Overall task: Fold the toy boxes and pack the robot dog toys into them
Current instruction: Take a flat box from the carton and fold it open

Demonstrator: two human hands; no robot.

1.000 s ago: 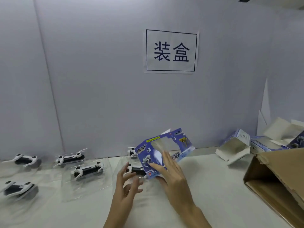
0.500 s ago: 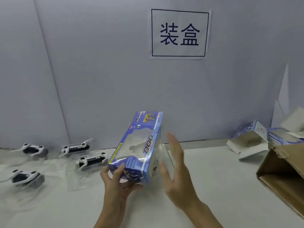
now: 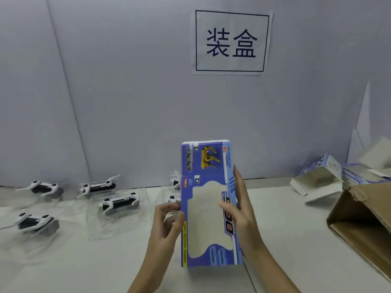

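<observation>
Grey corrugated partition panels form the backdrop behind my white tabletop; a white paper sign with two dark characters in a ruled frame is fixed to them.

Change since half a second ago: the blue toy box, then tilted and held from below by my left hand alone, now stands upright between both hands, its windowed face towards me.

Brown cardboard carton, right edge, lying on its side with the open mouth facing left.

Opened toy boxes, blue print outside, plain white inside, flaps loose, just behind the carton.

Held toy box: tall flat printed card, cloud-shaped clear window, yellow robot dog pictured near the top, yellow strip down the left edge.

Clear plastic trays, thin and glossy, spread across the left half of the table.

Robot dog toys, black bodies with white legs, four lying on those trays at left; two more partly hidden behind the box.

My right hand: fingers extended up the box's right edge, thumb curled over the front, gripping it.

My left hand: fingers curled at the box's left edge, pinching it; somewhat blurred.
</observation>
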